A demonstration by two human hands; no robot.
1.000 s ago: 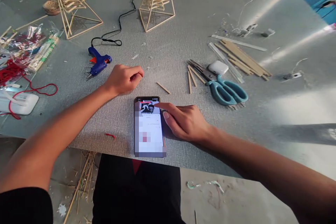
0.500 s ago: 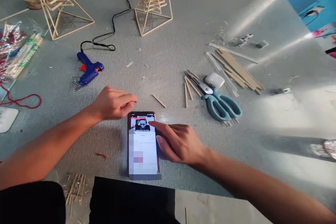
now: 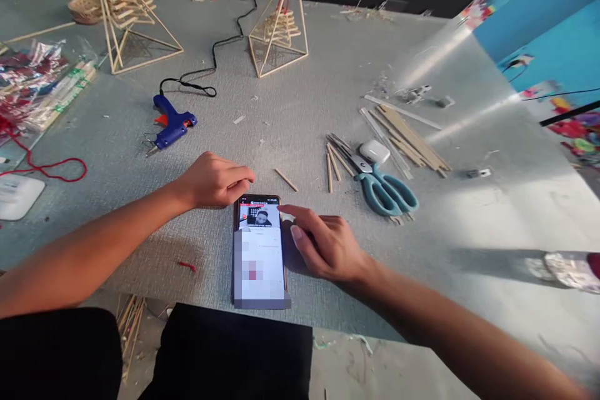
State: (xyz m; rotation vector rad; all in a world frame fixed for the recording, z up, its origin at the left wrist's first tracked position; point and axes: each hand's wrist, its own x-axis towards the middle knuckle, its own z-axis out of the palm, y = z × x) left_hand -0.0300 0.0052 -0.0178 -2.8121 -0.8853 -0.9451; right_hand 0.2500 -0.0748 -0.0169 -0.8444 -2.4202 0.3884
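so right now i'm poking at the black smartphone with the lit screen point(image 3: 259, 250), which lies flat near the front edge of the grey textured tabletop point(image 3: 304, 106), pretty much dead centre in front of me. my right hand point(image 3: 328, 247) has the index finger stretched out onto the top right of the screen, the other fingers loosely curled under, gripping nothing. my left hand point(image 3: 213, 179) sits on the tabletop just past the phone's top left corner, fingers half-curled into a loose fist, fingertips right at the phone's edge. can't tell if there's something tiny pinched in there or not, it looks empty though.

i'd call this the checking-the-phone bit, with the building stuff parked. a short bare wooden stick point(image 3: 285, 180) lies just beyond the phone, and the teal-handled scissors point(image 3: 387, 190) are off toward the right, resting among more sticks. next move only needs a light, accurate tap or swipe, no force.

hard to make out: most of the screen is blurred, only a small picture at the top shows. the phone's near end runs right up to the front edge of the tabletop, and my left palm is hidden.
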